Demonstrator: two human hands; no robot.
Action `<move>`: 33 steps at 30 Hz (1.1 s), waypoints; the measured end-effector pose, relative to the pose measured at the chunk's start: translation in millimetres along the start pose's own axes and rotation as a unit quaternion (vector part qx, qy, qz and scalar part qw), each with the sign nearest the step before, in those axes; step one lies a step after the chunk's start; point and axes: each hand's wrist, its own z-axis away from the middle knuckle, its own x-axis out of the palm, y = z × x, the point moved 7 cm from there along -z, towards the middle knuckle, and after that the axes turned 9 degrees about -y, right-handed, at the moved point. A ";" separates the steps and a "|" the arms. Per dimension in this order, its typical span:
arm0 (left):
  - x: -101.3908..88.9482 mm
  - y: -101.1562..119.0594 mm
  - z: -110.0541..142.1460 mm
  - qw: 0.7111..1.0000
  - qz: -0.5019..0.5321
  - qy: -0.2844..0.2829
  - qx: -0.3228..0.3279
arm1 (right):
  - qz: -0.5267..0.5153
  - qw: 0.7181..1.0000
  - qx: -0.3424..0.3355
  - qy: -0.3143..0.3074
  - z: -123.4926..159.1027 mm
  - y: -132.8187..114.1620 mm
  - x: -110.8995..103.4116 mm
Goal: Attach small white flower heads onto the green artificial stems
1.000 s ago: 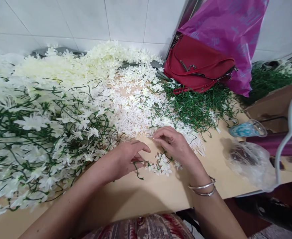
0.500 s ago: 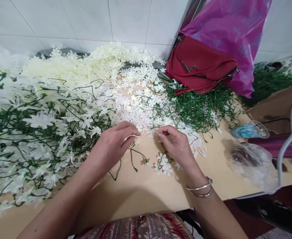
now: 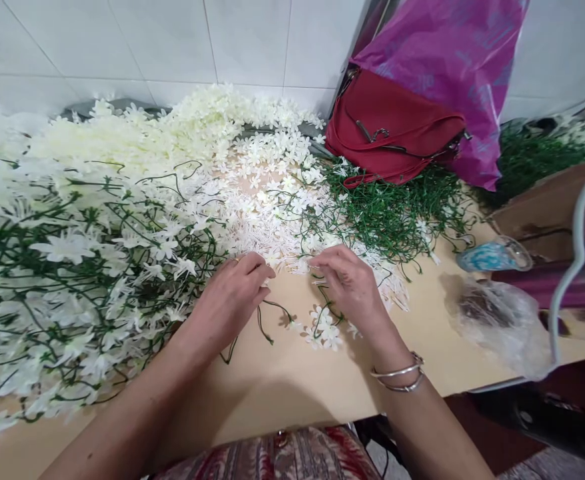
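Observation:
My left hand (image 3: 240, 287) is closed, its fingers curled and fingertips together; a speck of white shows at them, too small to name. Below it a green artificial stem (image 3: 267, 325) lies on the tabletop, its upper end hidden by the hand. My right hand (image 3: 347, 280) makes a pinch with thumb and forefinger, and what sits in it is hard to see. Just below the right hand lies a cluster of white artificial flowers (image 3: 325, 331). Beyond both hands spreads a heap of thin white stamen pieces (image 3: 267, 233).
Finished-looking white flowers on green stems (image 3: 82, 300) pile up at left. Loose cream petals (image 3: 122, 137) lie along the wall. Green stems (image 3: 397, 210) lie under a red handbag (image 3: 392, 133) near a purple bag (image 3: 452, 53). A plastic cup (image 3: 492, 255) and clear plastic bag (image 3: 502, 323) stand right.
My left hand has drawn its fingertips closer together and turned slightly. The right hand stays nearly in place, its fingers a little higher. The whole view has shifted slightly.

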 end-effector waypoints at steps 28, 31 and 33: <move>-59.7 -23.8 16.6 0.857 0.383 0.328 -0.107 | -0.378 0.911 0.136 0.095 6.6 25.3 1.5; -60.2 -21.0 15.5 0.868 0.369 0.320 -0.089 | -0.410 0.896 0.147 0.086 4.8 22.7 4.0; -58.3 -20.7 13.6 0.882 0.351 0.306 -0.080 | -0.440 0.881 0.158 0.078 3.5 19.0 5.7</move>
